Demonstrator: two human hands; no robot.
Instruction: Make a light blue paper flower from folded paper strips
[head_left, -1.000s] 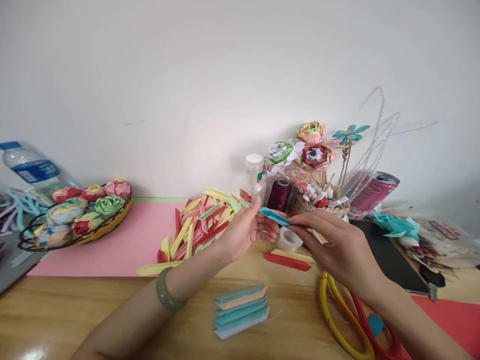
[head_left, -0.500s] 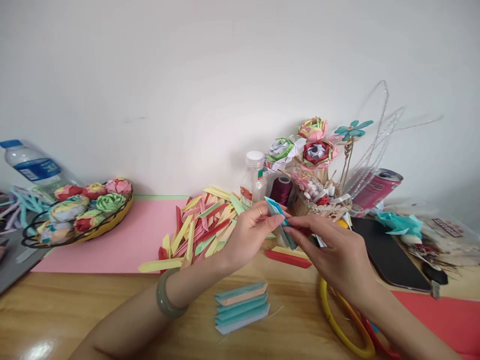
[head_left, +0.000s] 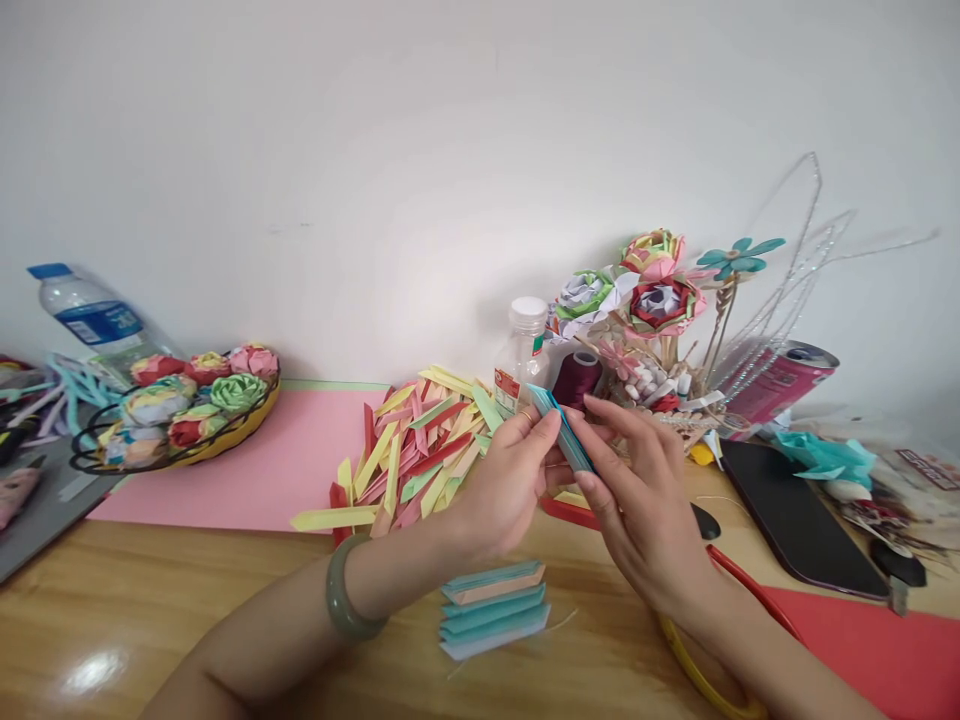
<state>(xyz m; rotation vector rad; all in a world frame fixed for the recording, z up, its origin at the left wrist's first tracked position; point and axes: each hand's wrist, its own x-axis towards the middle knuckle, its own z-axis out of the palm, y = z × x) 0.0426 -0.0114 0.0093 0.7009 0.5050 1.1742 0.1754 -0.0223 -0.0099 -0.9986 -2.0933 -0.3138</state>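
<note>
Between both hands, above the table, is a small stack of folded blue paper strips [head_left: 568, 436], tilted with its upper end to the left. My left hand [head_left: 506, 480] pinches it from the left, thumb on top. My right hand [head_left: 645, 490] has thumb and fingers closed along its right edge. Below the hands a row of folded blue and peach paper strips [head_left: 495, 608] lies on the table with a thin thread at its end. Behind my left hand spreads a heap of folded paper strips [head_left: 405, 440] in yellow, pink, red and green.
A basket of paper flowers [head_left: 202, 455] stands left on pink paper [head_left: 330, 430]. Behind my hands are a clear bottle [head_left: 525, 340], a purple thread spool [head_left: 576, 380] and a flower arrangement [head_left: 660, 310]. Right are a pink can [head_left: 780, 385], a black phone [head_left: 802, 520] and yellow-and-red scissors [head_left: 694, 665].
The blue stack has turned from nearly level to a steeper slant. My left hand has gone from open fingers to a pinch on it. The view has shifted left.
</note>
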